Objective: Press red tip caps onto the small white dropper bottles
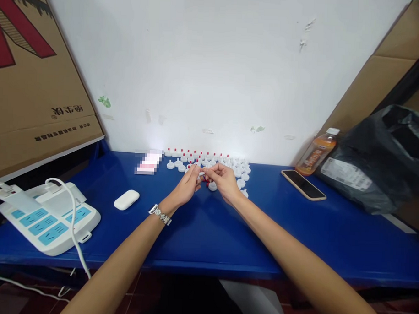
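My left hand (189, 184) and my right hand (223, 179) meet over the far middle of the blue table (207, 230), fingertips pinched together on a small white cap with a red tip (202, 176). A bracelet circles my left wrist. Behind and around the hands lie several white caps (209, 160) with red tips, in rows along the wall. A few small red pieces lie just under my fingers.
A white power strip (45, 217) with a cable sits at the left, a white earbud case (126, 199) beside it. A phone (303, 184), an orange drink bottle (316, 154) and a black bag (377, 158) are at the right. Cardboard boxes flank both sides.
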{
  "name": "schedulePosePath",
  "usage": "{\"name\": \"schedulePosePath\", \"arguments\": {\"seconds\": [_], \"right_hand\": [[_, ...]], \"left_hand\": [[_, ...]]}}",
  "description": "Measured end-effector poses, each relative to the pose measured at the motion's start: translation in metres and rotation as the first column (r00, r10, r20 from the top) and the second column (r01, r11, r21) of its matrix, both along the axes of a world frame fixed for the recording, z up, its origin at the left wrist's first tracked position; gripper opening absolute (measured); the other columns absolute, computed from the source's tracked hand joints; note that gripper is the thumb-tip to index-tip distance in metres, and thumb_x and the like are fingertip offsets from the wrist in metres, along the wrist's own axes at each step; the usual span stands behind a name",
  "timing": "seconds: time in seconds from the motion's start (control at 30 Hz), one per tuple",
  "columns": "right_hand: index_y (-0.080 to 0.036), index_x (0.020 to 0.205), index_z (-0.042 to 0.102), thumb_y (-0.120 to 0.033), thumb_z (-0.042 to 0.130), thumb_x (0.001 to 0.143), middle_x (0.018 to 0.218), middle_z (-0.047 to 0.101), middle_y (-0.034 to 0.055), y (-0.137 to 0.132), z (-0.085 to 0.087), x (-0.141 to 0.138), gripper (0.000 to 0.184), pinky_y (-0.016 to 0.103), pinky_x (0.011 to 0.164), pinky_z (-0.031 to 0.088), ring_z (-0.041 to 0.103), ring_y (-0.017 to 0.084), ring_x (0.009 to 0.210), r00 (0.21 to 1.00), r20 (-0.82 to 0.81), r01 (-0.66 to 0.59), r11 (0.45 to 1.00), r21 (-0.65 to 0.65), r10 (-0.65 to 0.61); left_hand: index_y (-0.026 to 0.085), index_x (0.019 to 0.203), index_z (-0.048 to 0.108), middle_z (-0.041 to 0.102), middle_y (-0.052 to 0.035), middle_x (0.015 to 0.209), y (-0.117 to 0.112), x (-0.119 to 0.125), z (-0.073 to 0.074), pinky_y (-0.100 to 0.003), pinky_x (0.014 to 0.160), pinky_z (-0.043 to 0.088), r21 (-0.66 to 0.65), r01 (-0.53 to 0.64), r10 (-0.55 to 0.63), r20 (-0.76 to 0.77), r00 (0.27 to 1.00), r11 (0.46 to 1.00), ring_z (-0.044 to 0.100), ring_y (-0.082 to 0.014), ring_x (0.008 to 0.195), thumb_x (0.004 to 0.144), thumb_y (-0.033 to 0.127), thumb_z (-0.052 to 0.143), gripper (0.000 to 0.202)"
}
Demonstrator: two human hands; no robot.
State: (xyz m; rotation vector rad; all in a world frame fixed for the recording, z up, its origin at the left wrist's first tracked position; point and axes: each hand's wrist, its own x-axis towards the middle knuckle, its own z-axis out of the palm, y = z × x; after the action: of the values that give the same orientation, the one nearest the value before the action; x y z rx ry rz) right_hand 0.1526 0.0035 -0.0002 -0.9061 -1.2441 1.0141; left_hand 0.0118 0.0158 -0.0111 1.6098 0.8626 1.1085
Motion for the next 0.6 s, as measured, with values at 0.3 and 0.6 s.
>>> {"name": "schedulePosePath", "arguments": {"seconds": [0.3, 0.6], "right_hand": [[-0.021, 0.068, 0.053, -0.058, 0.08, 0.067, 0.06, 0.059, -0.0014, -0.005, 0.0, -0.001, 0.046, 0.027, 0.053, 0.041, 0.053, 0.013, 0.053, 0.999, 0.036, -0.009, 0.999, 0.031, 0.008], [-0.021, 0.073, 0.055, -0.053, 0.07, 0.08, 0.064, 0.063, 0.0004, -0.001, -0.006, 0.001, 0.036, 0.027, 0.056, 0.043, 0.056, 0.014, 0.058, 0.967, 0.247, 0.027, 0.992, 0.123, -0.057]], "left_hand": [[0.021, 0.085, 0.04, 0.033, 0.0069, 0.066, -0.002, 0.003, -0.003, -0.021, 0.051, 0.036, -0.071, 0.111, -0.097, 0.176, 0.98, 0.991, 0.032, -0.0078, 0.054, 0.093, 0.066, 0.043, 0.046], [0.021, 0.097, 0.051, 0.054, 0.0002, 0.074, 0.014, -0.026, 0.0, -0.028, 0.064, 0.042, 0.138, -0.092, 0.126, -0.266, 0.956, 0.986, 0.051, -0.0142, 0.065, 0.101, 0.057, 0.028, 0.043]]}}
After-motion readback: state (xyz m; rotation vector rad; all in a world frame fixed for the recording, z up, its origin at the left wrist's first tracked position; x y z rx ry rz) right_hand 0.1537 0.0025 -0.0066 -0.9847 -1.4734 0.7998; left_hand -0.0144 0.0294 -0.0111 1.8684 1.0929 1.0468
